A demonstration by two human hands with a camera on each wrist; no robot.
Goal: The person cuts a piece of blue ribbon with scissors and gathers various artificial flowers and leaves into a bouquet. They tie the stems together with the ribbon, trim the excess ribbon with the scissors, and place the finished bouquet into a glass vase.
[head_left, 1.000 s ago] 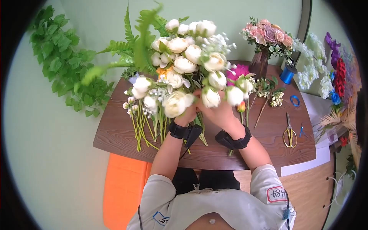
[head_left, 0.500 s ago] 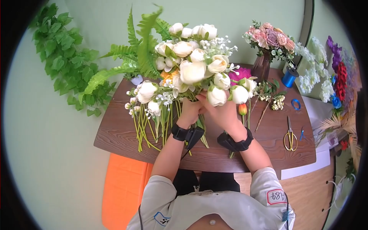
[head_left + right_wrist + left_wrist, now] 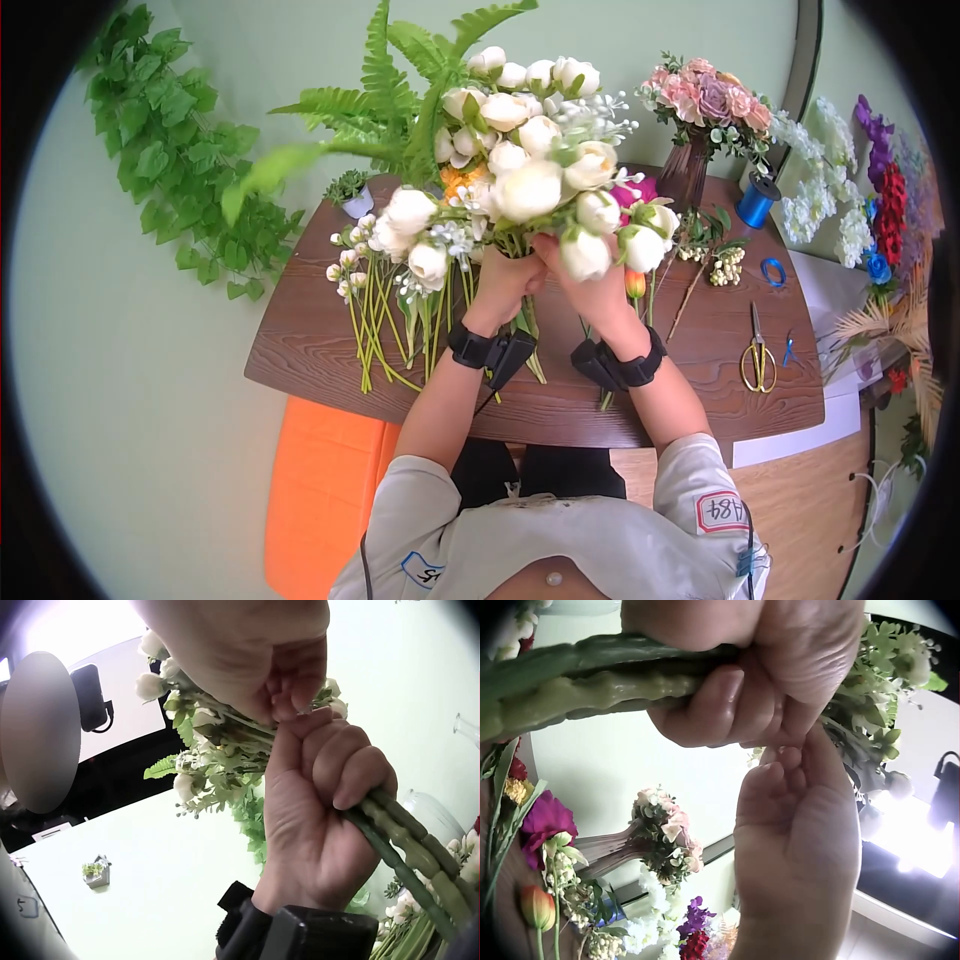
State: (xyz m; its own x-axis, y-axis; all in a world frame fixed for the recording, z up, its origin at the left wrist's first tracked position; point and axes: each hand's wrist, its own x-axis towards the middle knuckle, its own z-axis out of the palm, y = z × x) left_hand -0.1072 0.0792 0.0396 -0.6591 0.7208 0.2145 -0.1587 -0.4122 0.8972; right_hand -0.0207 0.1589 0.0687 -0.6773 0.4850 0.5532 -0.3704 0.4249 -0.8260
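Observation:
A large artificial bouquet [image 3: 530,190] of cream-white flowers, small white filler blooms and a bit of orange stands tilted over the table. Green fern fronds [image 3: 385,90] fan out at its upper left. My left hand [image 3: 503,285] grips the thick green stems [image 3: 405,847] in a fist, their lower ends sticking out below. Just above that fist, my right hand [image 3: 590,290] curls its fingers at the stems under the blooms, right against the left thumb. In the left wrist view the right hand [image 3: 795,825] shows palm and bent fingertips; blooms partly cover it in the head view.
Loose white-budded stems [image 3: 370,320] lie left on the brown table [image 3: 300,340]. To the right are an orange tulip [image 3: 635,283], berry sprigs [image 3: 727,267], gold-handled scissors [image 3: 758,360] and a blue ribbon spool [image 3: 757,203]. A vase of pink flowers [image 3: 687,165] stands behind.
The bouquet has shifted right, and its fern fronds have swung up and to the right, uncovering the small potted plant. Both hands stay together at the stems.

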